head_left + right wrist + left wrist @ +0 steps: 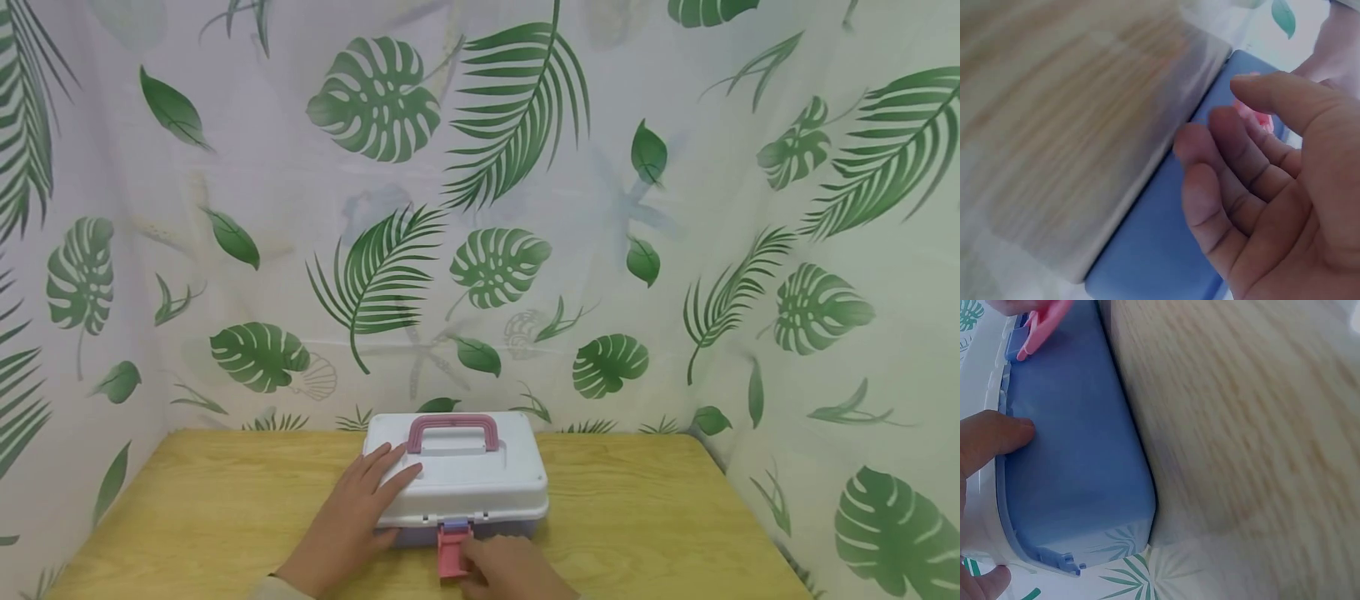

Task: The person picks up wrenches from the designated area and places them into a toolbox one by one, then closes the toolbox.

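Note:
A white-lidded carrying box [480,487] with a blue-purple base [1079,437] and a pink handle [453,421] sits on the table, its lid down. My left hand [356,512] rests on the box's left side, fingers spread over the lid and thumb [1004,434] against the front. At the front middle, a pink latch [452,554] is swung outward from its blue-purple catch [1016,344]. My right hand [510,567] has its fingers curled at the latch's right edge, the index finger [1272,147] against it. The fingers partly hide the latch.
The wood-grain table [645,517] extends to both sides of the box. Behind it and along the sides hangs a white cloth [525,333] printed with green leaves. The box stands close to the table's back edge.

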Tool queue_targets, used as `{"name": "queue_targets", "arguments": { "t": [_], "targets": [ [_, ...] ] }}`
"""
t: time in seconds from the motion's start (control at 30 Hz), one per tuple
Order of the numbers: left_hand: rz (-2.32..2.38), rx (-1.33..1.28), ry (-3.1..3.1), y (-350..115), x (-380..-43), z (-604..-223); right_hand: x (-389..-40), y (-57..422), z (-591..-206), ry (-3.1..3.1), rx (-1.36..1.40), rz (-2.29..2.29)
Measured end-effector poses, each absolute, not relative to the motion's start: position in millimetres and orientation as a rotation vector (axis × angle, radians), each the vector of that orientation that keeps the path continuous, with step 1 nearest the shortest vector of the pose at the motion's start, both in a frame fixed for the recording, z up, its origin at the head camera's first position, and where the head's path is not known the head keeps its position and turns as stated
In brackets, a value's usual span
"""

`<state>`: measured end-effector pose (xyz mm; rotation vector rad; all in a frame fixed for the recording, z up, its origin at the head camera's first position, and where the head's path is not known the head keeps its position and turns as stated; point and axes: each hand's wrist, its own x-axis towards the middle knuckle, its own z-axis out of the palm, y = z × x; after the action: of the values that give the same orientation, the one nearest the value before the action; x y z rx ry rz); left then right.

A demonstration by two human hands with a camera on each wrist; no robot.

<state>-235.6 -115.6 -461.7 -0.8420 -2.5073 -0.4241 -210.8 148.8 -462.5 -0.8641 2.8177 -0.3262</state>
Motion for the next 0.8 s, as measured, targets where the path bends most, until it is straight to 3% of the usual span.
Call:
{"name": "queue_targets", "arguments": {
  "t": [0.23,0.4,0.8],
  "targets": [
    [-0.47,-0.809,-2.53,-113,-235,-462,-202,149,-447,2.872,-0.906,-0.433],
    [-0.515,-0.803,-2.488,-112,-235,-462,-202,151,-440,3.199,-1.219,-0.557],
    [-0.552,-0.781,-2.516,-113,-236,-464,-222,142,-453,3.501,-1.668,-0.145]
  ]
}}
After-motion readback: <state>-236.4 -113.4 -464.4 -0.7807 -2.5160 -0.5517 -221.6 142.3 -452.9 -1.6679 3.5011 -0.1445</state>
